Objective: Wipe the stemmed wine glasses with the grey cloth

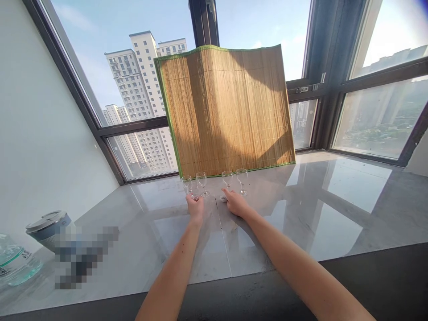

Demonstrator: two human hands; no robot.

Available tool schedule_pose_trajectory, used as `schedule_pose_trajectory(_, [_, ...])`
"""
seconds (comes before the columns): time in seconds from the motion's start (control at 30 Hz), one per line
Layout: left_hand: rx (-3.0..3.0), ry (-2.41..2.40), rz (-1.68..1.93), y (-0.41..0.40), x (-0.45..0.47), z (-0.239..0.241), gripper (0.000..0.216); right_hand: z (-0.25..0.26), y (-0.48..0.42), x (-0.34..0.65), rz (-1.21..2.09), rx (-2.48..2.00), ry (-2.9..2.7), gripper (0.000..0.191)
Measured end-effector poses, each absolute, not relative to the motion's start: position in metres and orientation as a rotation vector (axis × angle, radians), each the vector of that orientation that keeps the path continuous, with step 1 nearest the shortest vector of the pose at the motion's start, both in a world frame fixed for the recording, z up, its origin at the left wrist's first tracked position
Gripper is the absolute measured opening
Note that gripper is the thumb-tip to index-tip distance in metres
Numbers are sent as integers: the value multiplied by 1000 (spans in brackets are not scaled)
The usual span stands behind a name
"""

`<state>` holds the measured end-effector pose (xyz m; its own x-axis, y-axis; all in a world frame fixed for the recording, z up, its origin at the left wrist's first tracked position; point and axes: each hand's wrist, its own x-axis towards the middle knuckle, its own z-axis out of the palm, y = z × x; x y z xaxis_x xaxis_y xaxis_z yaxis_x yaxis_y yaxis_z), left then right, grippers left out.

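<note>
Several small clear stemmed glasses stand in a row on the grey marble counter [301, 214], in front of an upright bamboo mat [227, 111]. My left hand [195, 207] reaches to the leftmost glass [187, 183], fingers closed around its stem and base. Next to it stands a second glass [202, 183]. My right hand [235, 203] grips the base of the third glass [227, 178]. The fourth glass [242, 179] stands free just right of that hand.
The bamboo mat leans against the window frame [203, 22]. At the far left of the counter sit a grey lidded cup [48, 225] and a clear glass container [15, 265]. A white wall [40, 133] bounds the left side. A dark ledge [384, 276] runs along the counter's near edge.
</note>
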<state>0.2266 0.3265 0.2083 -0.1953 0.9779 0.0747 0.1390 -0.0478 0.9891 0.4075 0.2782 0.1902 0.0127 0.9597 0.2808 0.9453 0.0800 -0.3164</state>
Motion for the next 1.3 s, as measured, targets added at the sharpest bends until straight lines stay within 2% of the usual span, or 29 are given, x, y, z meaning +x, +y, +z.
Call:
schedule_pose_trajectory(0.2, [1316, 1460, 1343, 333, 226, 201, 46, 191, 278, 407, 81, -1842, -1927, 66])
schedule_pose_trajectory(0.53, [2044, 1322, 1266, 318, 233, 200, 43, 196, 272, 391, 173, -1432, -1675, 78])
schedule_pose_trajectory(0.73, [2200, 1344, 1234, 313, 230, 202, 42, 208, 262, 382, 123, -1300, -1661, 73])
schedule_pose_trajectory(0.9, [2553, 1401, 1157, 312, 233, 197, 46, 213, 261, 387, -27, -1394, -1587, 67])
schedule_pose_trajectory(1.07, [2601, 1515, 1077, 313, 232, 196, 45, 215, 261, 399, -132, -1545, -1455, 61])
schedule_pose_trajectory(1.3, [2501, 1435, 1019, 313, 231, 199, 41, 213, 266, 405, 0, -1573, -1445, 57])
